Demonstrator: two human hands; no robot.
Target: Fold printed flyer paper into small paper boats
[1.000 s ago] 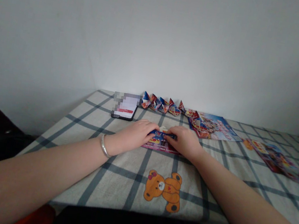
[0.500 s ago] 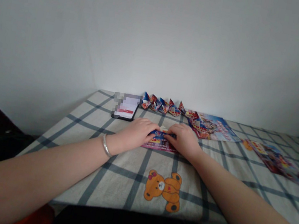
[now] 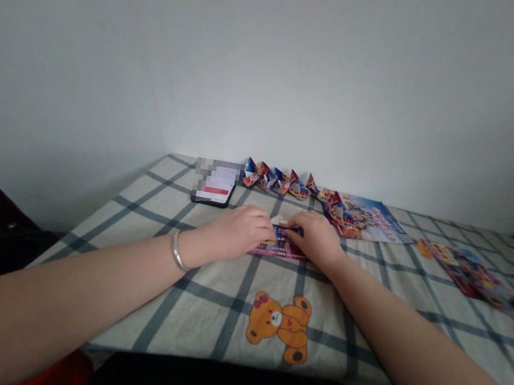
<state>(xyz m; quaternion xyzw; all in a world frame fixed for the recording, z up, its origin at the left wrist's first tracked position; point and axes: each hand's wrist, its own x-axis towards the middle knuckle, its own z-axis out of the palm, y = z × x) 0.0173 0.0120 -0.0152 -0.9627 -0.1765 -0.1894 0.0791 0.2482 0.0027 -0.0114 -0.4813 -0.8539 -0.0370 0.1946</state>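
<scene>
The left hand [image 3: 237, 228] sits slightly further right than in the earlier frame, covering more of the folded leaflet [image 3: 283, 246]. Its fingers and those of the right hand [image 3: 317, 239] curl down and pinch the raised blue fold from either end. The strip runs left to right between them (on the checked sheet [image 3: 216, 317], short of the phone [image 3: 215, 187]).
</scene>
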